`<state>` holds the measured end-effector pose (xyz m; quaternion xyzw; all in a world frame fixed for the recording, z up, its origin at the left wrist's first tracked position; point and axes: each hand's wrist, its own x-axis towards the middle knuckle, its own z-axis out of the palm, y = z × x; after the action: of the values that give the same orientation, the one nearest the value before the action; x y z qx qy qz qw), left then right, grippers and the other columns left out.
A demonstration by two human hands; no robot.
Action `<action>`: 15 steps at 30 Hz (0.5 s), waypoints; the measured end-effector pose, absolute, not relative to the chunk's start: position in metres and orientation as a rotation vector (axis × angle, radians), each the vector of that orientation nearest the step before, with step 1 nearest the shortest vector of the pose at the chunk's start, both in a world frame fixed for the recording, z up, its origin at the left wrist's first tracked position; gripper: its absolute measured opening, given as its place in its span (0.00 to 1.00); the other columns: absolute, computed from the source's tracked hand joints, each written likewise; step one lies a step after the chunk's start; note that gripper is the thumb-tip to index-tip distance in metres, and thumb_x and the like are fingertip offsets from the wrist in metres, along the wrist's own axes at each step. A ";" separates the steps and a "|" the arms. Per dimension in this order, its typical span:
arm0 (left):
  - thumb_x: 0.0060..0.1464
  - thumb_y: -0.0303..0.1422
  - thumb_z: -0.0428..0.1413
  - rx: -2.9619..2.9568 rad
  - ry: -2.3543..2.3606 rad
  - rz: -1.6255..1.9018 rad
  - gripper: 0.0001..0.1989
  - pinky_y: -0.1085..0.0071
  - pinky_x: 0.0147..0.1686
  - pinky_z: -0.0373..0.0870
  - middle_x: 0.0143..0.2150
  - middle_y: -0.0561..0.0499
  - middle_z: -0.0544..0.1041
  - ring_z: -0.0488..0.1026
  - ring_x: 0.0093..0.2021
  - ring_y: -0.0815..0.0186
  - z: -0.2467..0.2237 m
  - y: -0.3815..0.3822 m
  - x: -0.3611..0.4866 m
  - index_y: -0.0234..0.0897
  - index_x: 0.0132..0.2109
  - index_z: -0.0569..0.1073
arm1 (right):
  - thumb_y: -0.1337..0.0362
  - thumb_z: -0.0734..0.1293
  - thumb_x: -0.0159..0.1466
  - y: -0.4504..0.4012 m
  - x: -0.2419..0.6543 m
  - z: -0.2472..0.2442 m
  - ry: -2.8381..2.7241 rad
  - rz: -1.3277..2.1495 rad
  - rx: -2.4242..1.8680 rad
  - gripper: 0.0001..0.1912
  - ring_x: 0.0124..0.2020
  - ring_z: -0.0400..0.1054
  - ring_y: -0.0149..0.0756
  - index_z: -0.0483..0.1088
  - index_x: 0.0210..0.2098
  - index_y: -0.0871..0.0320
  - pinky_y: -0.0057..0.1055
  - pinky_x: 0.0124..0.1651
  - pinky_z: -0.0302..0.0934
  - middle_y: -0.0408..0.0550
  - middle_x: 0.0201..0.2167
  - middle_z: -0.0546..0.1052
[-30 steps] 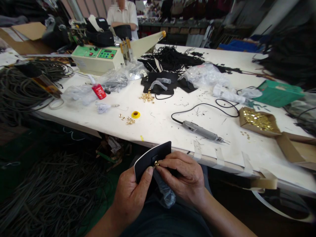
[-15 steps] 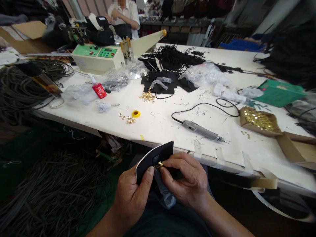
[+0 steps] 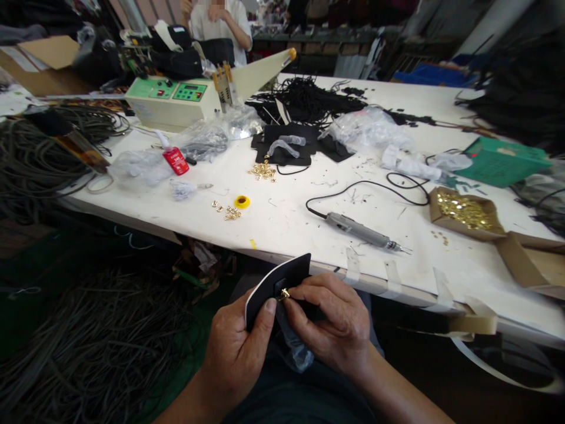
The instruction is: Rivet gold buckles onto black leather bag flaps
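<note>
Compared with a second ago, we see the gold fitting (image 3: 285, 293) turned and shifted a little rightward along with the right hand (image 3: 333, 318), the black panel (image 3: 289, 270) nudged the same way, and the co-worker (image 3: 216, 20) behind the table (image 3: 282, 232) now with raised hands instead of folded arms. We find the panel in front of the table's near edge, above the lap, tilted up and gently bowed, its face matte and its upper left edge pale, with a small raised dark patch (image 3: 281, 285) beside the fitting. The left hand (image 3: 241, 335) clamps the panel, thumb on the face, its other fingers mostly hidden; the right pinches the shiny fitting between thumb and forefinger, though we cannot tell whether metal touches panel. A plastic-wrapped piece (image 3: 298, 350) hangs below, between the hands. Just beyond the panel we meet the table edge, with tape strips (image 3: 392, 280) hanging down to the right; past it, white tabletop dotted with scraps stretches between the yellow ring (image 3: 242, 202) and the grey screwdriver (image 3: 359, 229).
</note>
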<state>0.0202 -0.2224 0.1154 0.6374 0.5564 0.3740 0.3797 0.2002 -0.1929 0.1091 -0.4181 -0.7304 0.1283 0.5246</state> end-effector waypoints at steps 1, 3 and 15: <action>0.70 0.37 0.54 1.634 1.423 0.951 0.13 0.74 0.36 0.73 0.34 0.53 0.82 0.79 0.34 0.65 0.115 -0.222 0.021 0.38 0.48 0.82 | 0.74 0.74 0.62 -0.193 0.201 0.109 -1.750 0.302 -1.007 0.07 0.30 0.75 0.33 0.78 0.37 0.56 0.30 0.33 0.70 0.46 0.31 0.81; 0.70 0.36 0.54 1.648 1.426 0.946 0.13 0.74 0.37 0.73 0.35 0.53 0.82 0.79 0.34 0.66 0.115 -0.222 0.021 0.38 0.49 0.82 | 0.73 0.74 0.61 -0.194 0.202 0.108 -1.750 0.298 -1.017 0.08 0.30 0.76 0.34 0.78 0.37 0.56 0.30 0.33 0.70 0.46 0.31 0.81; 0.70 0.35 0.53 1.739 1.395 0.913 0.16 0.70 0.42 0.75 0.46 0.48 0.85 0.80 0.39 0.62 0.112 -0.224 0.025 0.41 0.59 0.80 | 0.72 0.72 0.64 -0.193 0.209 0.105 -1.777 0.319 -1.021 0.06 0.29 0.75 0.33 0.78 0.37 0.55 0.31 0.33 0.68 0.45 0.31 0.81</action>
<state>0.0250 -0.2240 0.1117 0.6741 0.5406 0.3539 0.3579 0.2086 -0.1931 0.1051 -0.4237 -0.7377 0.1325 0.5087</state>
